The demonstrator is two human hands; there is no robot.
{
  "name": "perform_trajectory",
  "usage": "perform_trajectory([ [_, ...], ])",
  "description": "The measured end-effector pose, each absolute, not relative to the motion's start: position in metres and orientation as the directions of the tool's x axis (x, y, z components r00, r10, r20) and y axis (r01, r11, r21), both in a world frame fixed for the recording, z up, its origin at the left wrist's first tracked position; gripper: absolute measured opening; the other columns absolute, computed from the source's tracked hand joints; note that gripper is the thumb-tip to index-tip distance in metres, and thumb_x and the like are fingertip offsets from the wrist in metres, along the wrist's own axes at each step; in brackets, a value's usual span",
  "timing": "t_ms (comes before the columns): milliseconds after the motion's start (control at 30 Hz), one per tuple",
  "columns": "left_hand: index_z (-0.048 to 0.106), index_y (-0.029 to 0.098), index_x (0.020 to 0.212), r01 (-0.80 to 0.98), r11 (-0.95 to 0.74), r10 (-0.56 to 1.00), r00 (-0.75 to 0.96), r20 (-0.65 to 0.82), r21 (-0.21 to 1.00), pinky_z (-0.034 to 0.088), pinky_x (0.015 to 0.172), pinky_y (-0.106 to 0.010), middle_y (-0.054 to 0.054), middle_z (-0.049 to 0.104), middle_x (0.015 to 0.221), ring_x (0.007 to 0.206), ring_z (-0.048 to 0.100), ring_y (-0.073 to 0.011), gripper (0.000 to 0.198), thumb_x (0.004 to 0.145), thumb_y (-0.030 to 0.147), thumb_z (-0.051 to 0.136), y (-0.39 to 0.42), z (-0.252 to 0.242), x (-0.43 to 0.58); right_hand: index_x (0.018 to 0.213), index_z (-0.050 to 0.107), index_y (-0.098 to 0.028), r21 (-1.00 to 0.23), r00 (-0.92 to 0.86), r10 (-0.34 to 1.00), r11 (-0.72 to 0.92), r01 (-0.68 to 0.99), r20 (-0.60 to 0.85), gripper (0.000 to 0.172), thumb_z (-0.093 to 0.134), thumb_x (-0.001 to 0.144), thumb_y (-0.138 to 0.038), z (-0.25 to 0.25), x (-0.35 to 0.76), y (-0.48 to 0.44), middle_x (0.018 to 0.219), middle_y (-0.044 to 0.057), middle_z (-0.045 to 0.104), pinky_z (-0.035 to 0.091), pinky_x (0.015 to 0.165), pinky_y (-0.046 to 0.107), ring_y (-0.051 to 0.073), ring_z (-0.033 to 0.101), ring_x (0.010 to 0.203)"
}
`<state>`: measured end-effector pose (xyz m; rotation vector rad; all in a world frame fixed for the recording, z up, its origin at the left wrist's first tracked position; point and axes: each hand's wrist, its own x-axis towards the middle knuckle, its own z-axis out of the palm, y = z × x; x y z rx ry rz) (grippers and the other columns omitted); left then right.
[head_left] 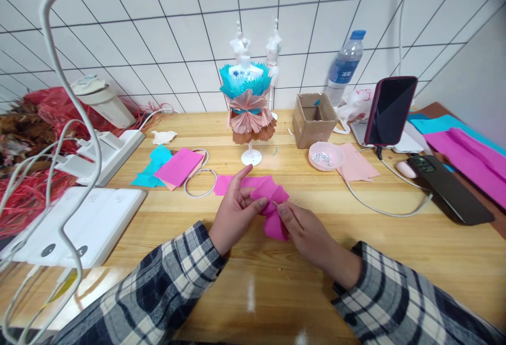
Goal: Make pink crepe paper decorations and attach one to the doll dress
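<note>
A strip of bright pink crepe paper (275, 227) is gathered between my two hands above the table. My left hand (238, 210) pinches its left part between thumb and fingers, with the index finger sticking up. On the other side, my right hand (306, 229) is closed at the paper's right edge, thumb on top. A thin pale tip shows at the right fingertips, too small to name. Just behind stands a small white dress form (251, 156) wearing ruffled paper layers: a blue top (259, 87), pale pink folds and a brown hem.
Pink and blue paper pieces (179, 167) lie left of the dress form, near a white cable loop. At right are a cardboard box (312, 126), a pink bowl of beads (316, 163), a water bottle (343, 70) and phones (448, 189). Power banks (103, 218) and cables crowd the left.
</note>
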<state>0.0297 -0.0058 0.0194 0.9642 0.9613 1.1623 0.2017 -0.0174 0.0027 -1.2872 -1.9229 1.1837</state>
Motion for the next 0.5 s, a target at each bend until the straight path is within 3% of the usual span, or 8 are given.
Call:
perform_trajectory([
  [500,0.030,0.021,0.143,-0.281,0.133,0.983,0.162,-0.090,0.950,0.048,0.059,-0.020,0.007,0.061,0.067,0.059,0.060,-0.0091,0.085,0.073,0.019,0.078,-0.0058,0.0199,0.0319,0.079,0.051,-0.020,-0.893,-0.398,0.915,0.121,0.434,-0.070,0.048,0.023,0.099,-0.054,0.0023,0.2019,-0.0167,0.074,0.002,0.059,0.036,0.064,0.029,0.016,0.051,0.067],
])
